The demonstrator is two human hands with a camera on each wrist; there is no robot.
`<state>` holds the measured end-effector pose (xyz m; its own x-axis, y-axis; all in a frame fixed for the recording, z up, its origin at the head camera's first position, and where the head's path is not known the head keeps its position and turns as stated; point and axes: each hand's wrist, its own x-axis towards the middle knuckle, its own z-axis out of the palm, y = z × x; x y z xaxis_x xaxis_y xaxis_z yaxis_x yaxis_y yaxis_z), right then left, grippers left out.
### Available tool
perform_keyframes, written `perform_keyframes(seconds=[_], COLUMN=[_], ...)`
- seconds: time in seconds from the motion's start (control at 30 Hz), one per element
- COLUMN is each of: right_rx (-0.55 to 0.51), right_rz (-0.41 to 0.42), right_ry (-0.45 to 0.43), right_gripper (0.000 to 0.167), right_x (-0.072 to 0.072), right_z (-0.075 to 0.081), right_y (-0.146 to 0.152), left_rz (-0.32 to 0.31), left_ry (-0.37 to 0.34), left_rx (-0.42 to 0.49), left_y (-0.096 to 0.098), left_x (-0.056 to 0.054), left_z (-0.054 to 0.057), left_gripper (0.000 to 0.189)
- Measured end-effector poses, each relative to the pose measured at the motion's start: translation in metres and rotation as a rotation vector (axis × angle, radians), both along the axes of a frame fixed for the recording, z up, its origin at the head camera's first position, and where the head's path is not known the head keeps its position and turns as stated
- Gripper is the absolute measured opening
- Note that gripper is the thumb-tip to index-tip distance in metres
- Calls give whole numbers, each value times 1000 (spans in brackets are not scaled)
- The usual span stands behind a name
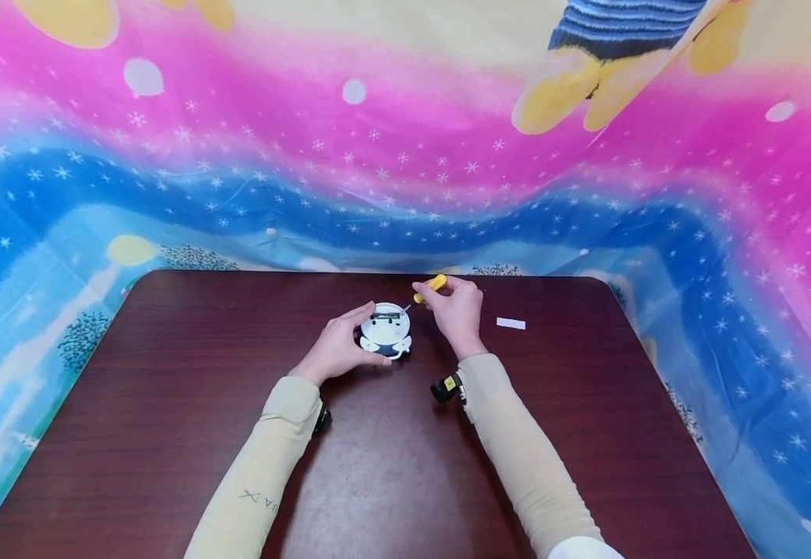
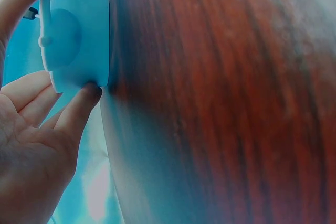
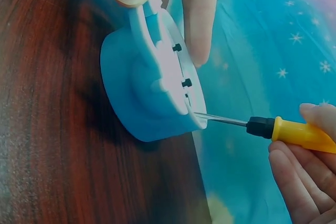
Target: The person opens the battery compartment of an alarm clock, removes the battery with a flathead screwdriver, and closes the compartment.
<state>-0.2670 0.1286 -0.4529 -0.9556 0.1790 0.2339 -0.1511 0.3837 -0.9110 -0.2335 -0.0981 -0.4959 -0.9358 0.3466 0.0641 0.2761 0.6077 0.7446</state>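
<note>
A rounded white plastic device (image 1: 386, 330) with a curved handle-like part stands on the brown table. My left hand (image 1: 338, 345) grips it at its left side, fingers at the far edge and thumb at the near edge. Small black pegs (image 3: 187, 83) stick out of its face in the right wrist view. My right hand (image 1: 457, 310) pinches a screwdriver (image 3: 302, 134) by its yellow handle. The metal shaft (image 3: 223, 119) reaches the device's rim; whether the tip sits in a screw I cannot tell. In the left wrist view, a fingertip (image 2: 93, 90) presses the device's lower edge.
A small white strip (image 1: 511, 323) lies on the table (image 1: 587, 419) to the right of my right hand. Behind the table's far edge hangs a colourful printed cloth (image 1: 405, 155). A black wrist camera (image 1: 445, 388) sits beside my right sleeve.
</note>
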Motion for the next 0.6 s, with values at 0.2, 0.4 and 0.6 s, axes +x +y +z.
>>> perform_keyframes(seconds=[0.2,0.4,0.6], right_rx=[-85,-71,-76], right_rz=[9,7,-1], right_ry=[-14,-22,-35], right_gripper=[23,24,22], right_x=[0,0,2], right_z=[-3,-4,-4], right_y=[3,2,1], left_rz=[-5,0,4], left_ry=[24,18,17], left_rx=[12,10,9], left_y=[0,0,1], left_x=[-1,-1,1], left_z=[0,0,0], left_gripper=[111,111,111])
